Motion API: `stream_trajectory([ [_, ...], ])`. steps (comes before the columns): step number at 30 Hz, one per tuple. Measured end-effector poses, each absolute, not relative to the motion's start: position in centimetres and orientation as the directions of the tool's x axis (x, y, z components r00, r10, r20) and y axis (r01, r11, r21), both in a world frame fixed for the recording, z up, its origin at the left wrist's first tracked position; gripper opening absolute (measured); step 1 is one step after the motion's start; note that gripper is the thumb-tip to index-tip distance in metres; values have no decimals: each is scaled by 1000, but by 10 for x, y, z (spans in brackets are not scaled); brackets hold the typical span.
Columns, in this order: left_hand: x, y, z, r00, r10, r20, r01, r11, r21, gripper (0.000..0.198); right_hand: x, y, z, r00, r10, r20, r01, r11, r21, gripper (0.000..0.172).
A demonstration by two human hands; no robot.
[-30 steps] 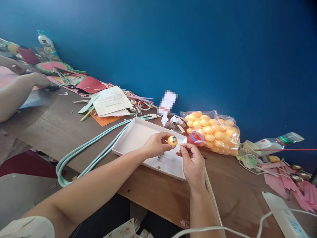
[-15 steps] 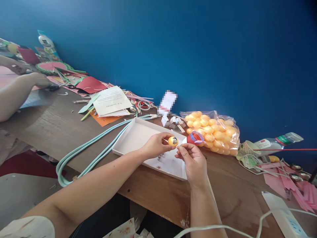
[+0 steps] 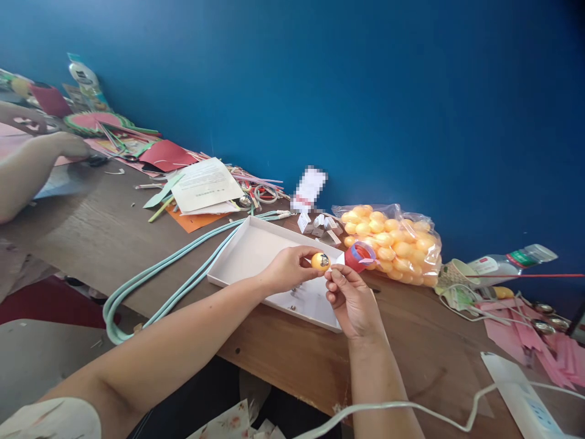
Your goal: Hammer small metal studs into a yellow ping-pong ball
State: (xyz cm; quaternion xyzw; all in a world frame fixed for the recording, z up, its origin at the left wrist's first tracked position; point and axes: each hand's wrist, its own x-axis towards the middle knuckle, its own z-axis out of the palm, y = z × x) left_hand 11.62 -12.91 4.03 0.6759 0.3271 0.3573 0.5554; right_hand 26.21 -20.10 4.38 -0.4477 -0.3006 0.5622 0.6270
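Between the thumb and fingers of my left hand (image 3: 290, 268) is an orange ball (image 3: 320, 262) with a dark and silvery mark on its face. Close on its right, my right hand (image 3: 351, 296) has thumb and forefinger pinched together; a tiny pale bit shows at the tips, too small to name. Both hands are over a shallow white box (image 3: 249, 250), where a few small metallic pieces (image 3: 292, 307) lie. Just behind my right hand sits a red and blue roll (image 3: 359, 256).
A bag of orange balls (image 3: 393, 244) stands by the blue wall. Light-blue cords (image 3: 159, 262) lie left of the box, papers (image 3: 205, 186) behind. Another person's arm (image 3: 31, 167) rests at far left. A power strip (image 3: 521, 396) and white cable are front right.
My right hand has tilted slightly, its wrist a little lower and its fingertips nearer the ball. My left hand still holds the ball, shifted very slightly right.
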Motion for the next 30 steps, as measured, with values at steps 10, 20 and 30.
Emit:
stream_trajectory([
  [10, 116, -130, 43, 556, 821, 129, 39, -181, 983, 39, 262, -199, 42, 176, 972, -159, -461, -61, -885, 20],
  [20, 116, -128, 42, 563, 812, 152, 50, -217, 975, 43, 263, -200, 43, 173, 974, -147, -450, -55, -891, 17],
  [30, 115, -128, 41, 581, 792, 187, 35, -254, 967, 42, 263, -201, 42, 174, 975, -141, -442, -51, -895, 18],
])
